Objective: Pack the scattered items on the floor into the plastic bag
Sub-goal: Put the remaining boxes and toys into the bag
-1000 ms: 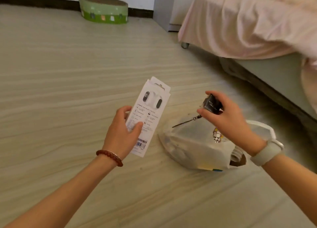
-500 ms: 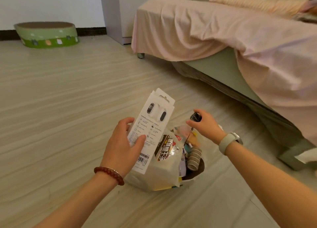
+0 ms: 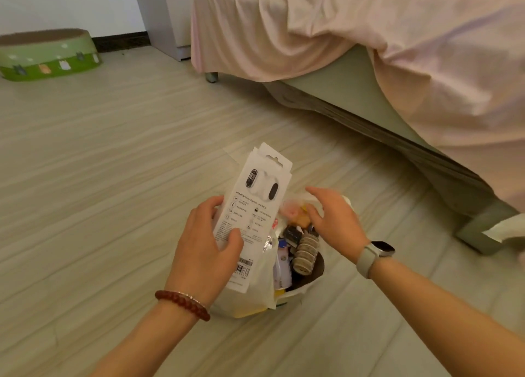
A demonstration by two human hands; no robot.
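Observation:
A white plastic bag (image 3: 255, 300) stands on the wooden floor, its mouth open toward me and stuffed with several small items. Among them lie a small black gadget (image 3: 292, 234) and a roll of patterned tape (image 3: 306, 250). My left hand (image 3: 203, 251) grips a tall white product box (image 3: 251, 209) upright, just left of and above the bag's mouth. Over the mouth hovers my right hand (image 3: 333, 220), fingers spread and relaxed, holding nothing.
A bed (image 3: 383, 64) draped in a pink sheet fills the right side, its grey-green frame and leg (image 3: 480, 229) close to the bag. A green oval cat scratcher (image 3: 48, 54) sits far left by the wall. A white cabinet (image 3: 170, 16) stands behind.
My right hand let go of the small black gadget, which now lies in the bag, and its fingers have spread. The view swung right; the left hand still holds the box.

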